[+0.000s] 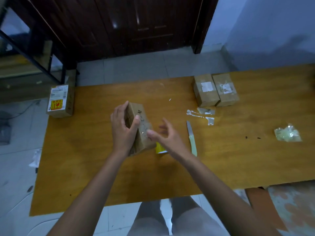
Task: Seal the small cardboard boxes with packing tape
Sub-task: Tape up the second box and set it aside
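A small cardboard box [139,126] stands tilted near the middle of the orange-brown bench [85,167], lifted on one long edge, with handwritten marks on its upper face. The left hand [123,130] grips it from the left side: the fingers wrap over the far end and the thumb presses on the top face, so the box sits in the crook of that hand. The right hand [164,133] is just beside the box on its right, fingers spread and loosely curved, with the thumb tip touching or almost touching the near right edge of the box; it holds nothing that can be made out. A film of clear tape seems to lie over the box's top face, though blur makes it hard to tell.

Just behind the right wrist, partly hidden, a yellow roll [160,148] lies on the bench, touching or nearly touching the box's near corner. To the right of the right hand lies a knife [192,138] with a pale green handle, blade pointing away from the person.

Farther right and toward the far edge, two more cardboard boxes [215,90] stand side by side, touching, each with a torn white label on top. In front of them lie scraps of tape [202,114], and well apart to the right sits a crumpled wad of clear tape [288,134]. At the far left corner of the bench stands another box with a yellow label [59,101].
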